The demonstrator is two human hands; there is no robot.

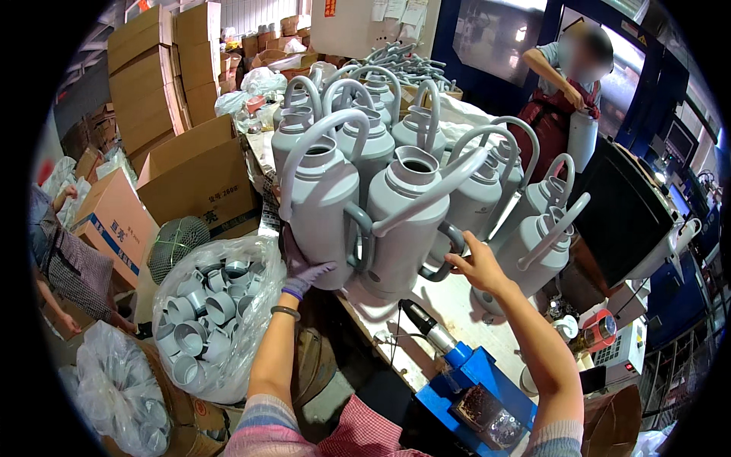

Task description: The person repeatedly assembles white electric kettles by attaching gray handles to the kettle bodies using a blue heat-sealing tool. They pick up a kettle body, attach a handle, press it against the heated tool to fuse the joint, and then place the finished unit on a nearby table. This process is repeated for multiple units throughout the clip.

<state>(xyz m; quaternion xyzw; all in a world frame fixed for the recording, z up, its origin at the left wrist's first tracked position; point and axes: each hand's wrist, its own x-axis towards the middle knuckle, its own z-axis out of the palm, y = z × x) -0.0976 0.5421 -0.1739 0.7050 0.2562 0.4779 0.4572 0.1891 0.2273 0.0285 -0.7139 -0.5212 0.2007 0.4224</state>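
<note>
Two tall grey vacuum jugs stand side by side before me, the left jug [320, 198] and the middle jug [403, 228]. My left hand [306, 278], in a thin purple glove, rests against the lower side of the left jug with fingers spread and stretched; part of it is hidden along the jug's edge. My bare right hand [481, 264] is closed on the dark grey side handle [455, 242] of the middle jug, thumb and forefinger on it. Both jugs have raised carrying handles and uncapped mouths.
More grey jugs [533, 247] crowd the table behind and right. A blue machine with a black-tipped spindle [430, 324] sits near me. At left, a clear bag [266, 266] holds grey cup-like parts, beside cartons [198, 175]. A co-worker [556, 99] handles a jug opposite; another person stands far left.
</note>
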